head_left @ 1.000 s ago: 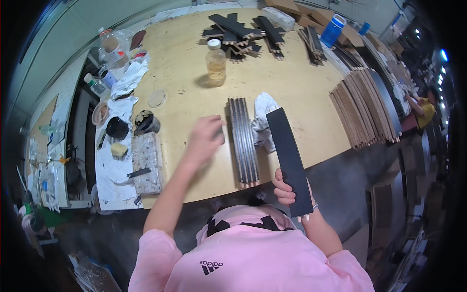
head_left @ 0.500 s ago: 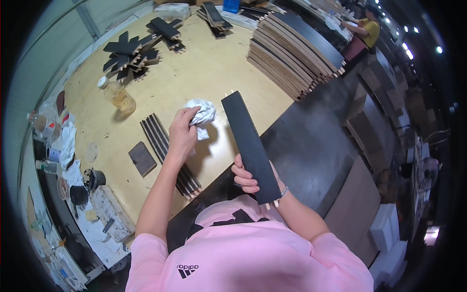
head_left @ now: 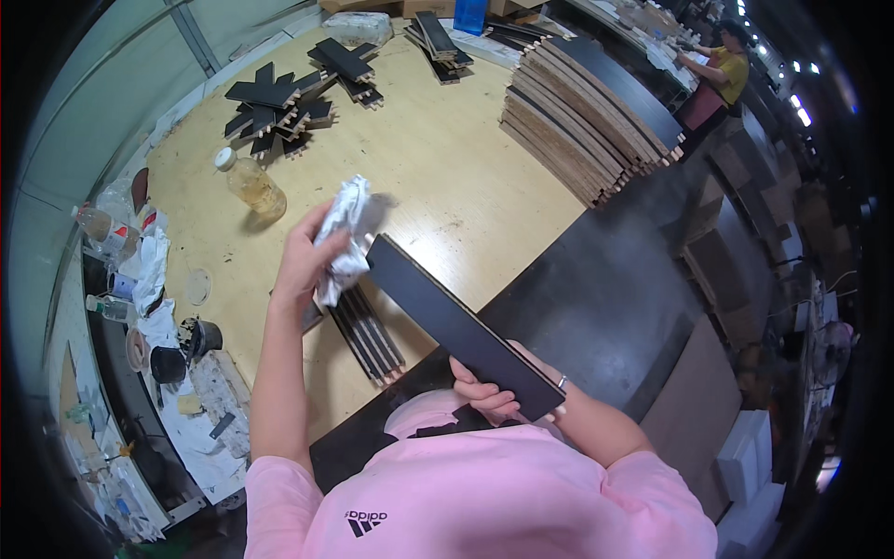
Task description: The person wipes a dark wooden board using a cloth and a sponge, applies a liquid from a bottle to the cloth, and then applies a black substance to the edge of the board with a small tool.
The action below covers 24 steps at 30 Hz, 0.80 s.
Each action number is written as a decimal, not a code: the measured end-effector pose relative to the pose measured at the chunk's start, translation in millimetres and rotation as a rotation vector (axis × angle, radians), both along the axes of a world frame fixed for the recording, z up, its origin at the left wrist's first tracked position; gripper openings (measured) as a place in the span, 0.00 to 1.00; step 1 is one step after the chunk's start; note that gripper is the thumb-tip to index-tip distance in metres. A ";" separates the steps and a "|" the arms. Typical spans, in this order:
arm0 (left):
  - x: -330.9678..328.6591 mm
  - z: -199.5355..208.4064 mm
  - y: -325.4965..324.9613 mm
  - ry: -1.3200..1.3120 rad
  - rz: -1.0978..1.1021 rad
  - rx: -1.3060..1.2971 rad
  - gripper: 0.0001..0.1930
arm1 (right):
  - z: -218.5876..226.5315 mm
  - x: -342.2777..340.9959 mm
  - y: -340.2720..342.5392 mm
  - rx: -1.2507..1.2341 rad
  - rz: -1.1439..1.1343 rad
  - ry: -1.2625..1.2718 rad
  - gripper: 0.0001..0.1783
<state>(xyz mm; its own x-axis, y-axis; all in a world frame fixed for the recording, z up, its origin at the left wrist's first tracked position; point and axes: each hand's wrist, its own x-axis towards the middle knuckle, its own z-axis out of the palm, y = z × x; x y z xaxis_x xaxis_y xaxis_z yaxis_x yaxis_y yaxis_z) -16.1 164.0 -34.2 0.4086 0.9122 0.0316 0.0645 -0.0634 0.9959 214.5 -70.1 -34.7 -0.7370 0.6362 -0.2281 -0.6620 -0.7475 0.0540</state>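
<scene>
Head view shows the person's left hand point(head_left: 305, 253) closed around a crumpled white cloth point(head_left: 352, 261), thumb on the near face of it, raised over the pale yellow wooden worktop point(head_left: 438, 158) inward of its near edge. The right hand point(head_left: 486, 389) is wrapped around the lower end of a long, flat, black rectangular board point(head_left: 456, 326) with pale wooden dowels at its ends. The board is held tilted in the air across the worktop's near edge, its upper end just beside the cloth; whether the two touch is hard to tell from this angle. Below the left hand, a row of narrow dark boards standing on edge point(head_left: 365, 337) lies with its dowelled end at the near edge. Farther in stands a clear plastic bottle with a white cap and yellowish liquid point(head_left: 256, 191). A loose, crisscrossed pile of black boards point(head_left: 270, 110) lies toward the far edge, and a tall stack of brown-sided boards with a black top point(head_left: 577, 121) reaches the near edge's right end. Small dark open pots point(head_left: 200, 337) sit along the left edge
</scene>
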 end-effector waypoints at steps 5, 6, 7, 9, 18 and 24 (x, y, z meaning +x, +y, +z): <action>-14.4 -9.0 -32.2 -0.236 -0.311 -0.354 0.29 | -4.8 20.1 5.5 0.374 0.045 -0.182 0.25; -14.7 -10.9 -44.8 -0.309 -0.228 -0.367 0.29 | -1.1 27.4 9.5 0.450 -0.087 -0.206 0.29; -3.4 -5.3 -61.1 -0.386 -0.157 -0.383 0.29 | 4.5 36.5 15.6 0.319 -0.136 -0.094 0.27; 9.5 -7.5 -93.5 -0.500 -0.051 -0.407 0.31 | 14.3 29.9 29.4 0.288 -0.485 -0.320 0.25; 51.8 -1.4 -171.3 -0.594 0.085 -0.511 0.30 | -4.9 -12.9 74.5 0.232 -0.942 -1.009 0.13; 23.0 -25.1 -175.0 -0.337 -0.019 -0.435 0.35 | 8.5 2.8 86.2 0.393 -1.016 -0.948 0.15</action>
